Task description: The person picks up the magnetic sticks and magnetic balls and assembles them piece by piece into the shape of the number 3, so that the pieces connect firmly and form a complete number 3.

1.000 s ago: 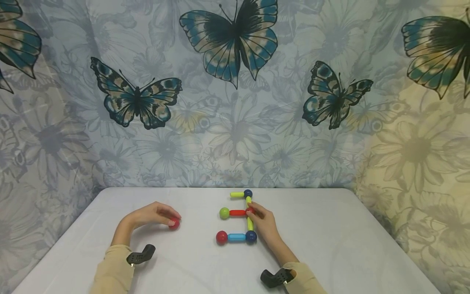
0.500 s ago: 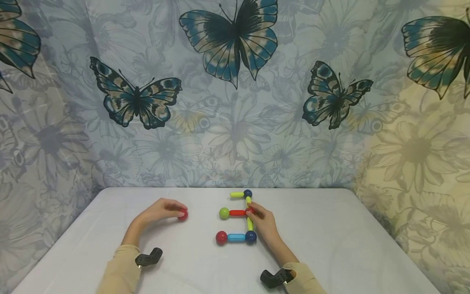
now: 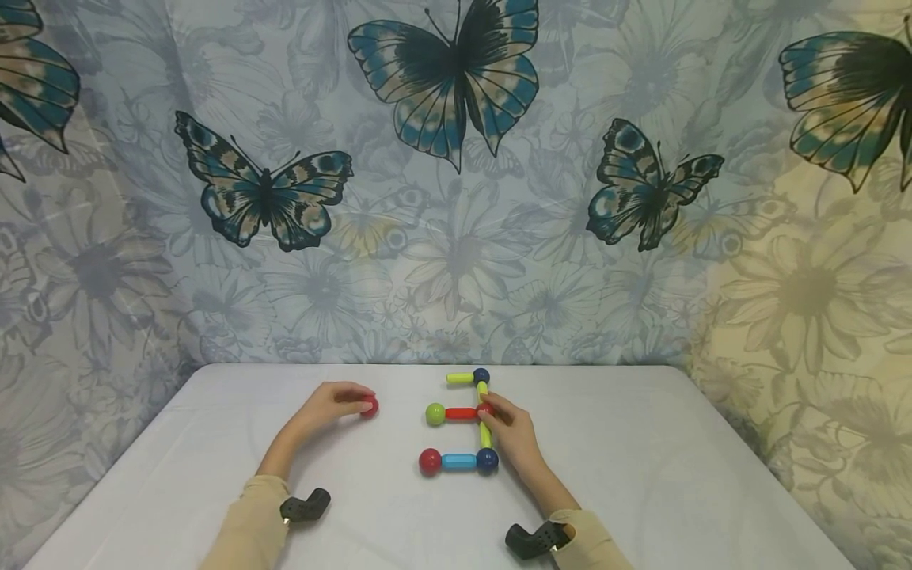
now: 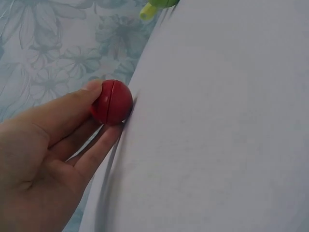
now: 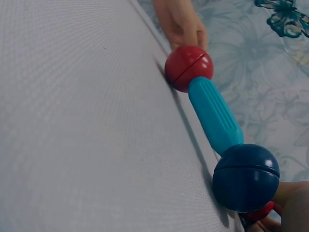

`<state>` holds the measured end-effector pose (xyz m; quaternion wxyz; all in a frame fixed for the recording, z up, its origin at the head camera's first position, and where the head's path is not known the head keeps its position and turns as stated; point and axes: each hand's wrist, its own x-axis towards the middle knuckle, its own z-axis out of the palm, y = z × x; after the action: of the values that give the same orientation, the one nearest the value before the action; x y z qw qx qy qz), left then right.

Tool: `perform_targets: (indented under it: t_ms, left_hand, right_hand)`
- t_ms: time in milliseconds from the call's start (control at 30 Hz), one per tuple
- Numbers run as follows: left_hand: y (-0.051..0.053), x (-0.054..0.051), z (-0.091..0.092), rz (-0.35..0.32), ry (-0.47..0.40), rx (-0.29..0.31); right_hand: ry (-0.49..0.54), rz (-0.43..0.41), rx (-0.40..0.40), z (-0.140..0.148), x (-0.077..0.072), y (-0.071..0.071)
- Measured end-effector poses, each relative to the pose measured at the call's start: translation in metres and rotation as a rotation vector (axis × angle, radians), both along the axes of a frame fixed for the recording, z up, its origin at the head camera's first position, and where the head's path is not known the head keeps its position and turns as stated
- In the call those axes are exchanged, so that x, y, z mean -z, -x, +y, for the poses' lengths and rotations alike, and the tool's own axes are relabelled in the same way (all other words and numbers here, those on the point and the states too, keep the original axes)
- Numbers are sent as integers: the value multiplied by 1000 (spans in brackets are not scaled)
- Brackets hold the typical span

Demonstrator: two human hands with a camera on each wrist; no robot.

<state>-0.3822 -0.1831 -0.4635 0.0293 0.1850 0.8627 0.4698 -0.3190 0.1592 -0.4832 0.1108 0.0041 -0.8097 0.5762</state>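
Note:
My left hand [image 3: 328, 408] pinches a red ball [image 4: 112, 102] between thumb and fingers, just over the white table, left of a ball-and-stick structure. That structure has a spine of yellow-green sticks [image 3: 486, 434] with three branches pointing left. My right hand [image 3: 514, 431] grips the red middle ball [image 3: 485, 411] of the spine. From it a red stick [image 3: 461, 413] runs to a green ball [image 3: 435, 413]. The near branch is a light blue stick [image 5: 215, 116] between a navy ball [image 5: 246, 178] and a red ball [image 5: 189, 69]. At the far navy ball [image 3: 481, 377], a yellow-green stick [image 3: 459, 378] has a bare left end.
A white cloth covers the table [image 3: 641, 459], whose far edge meets a butterfly-print backdrop [image 3: 456, 301]. Each wrist wears a black camera mount, the left one [image 3: 305, 505] and the right one [image 3: 536, 540], both close above the cloth.
My left hand has carried the red ball to the right and farther from me, closer to the structure. The right hand and the structure have stayed in place.

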Motion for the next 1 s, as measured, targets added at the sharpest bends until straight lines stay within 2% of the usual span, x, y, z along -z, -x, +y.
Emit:
perform_targets:
  t_ms: [167,367,667,1000]
  left_hand:
    - [1,2,13,12,-35,-34]
    - [2,1,32,31,-76,-45]
    - [5,1,60,56,-96,-106]
    - [8,0,83,88,-112,-144]
  right_hand:
    - [6,2,-4,0,-1,-1]
    - [7,-15,2,-1,-1,0]
    - [16,-3,-2,-1,1,0]
    - [6,-3,2,-1,0,0]
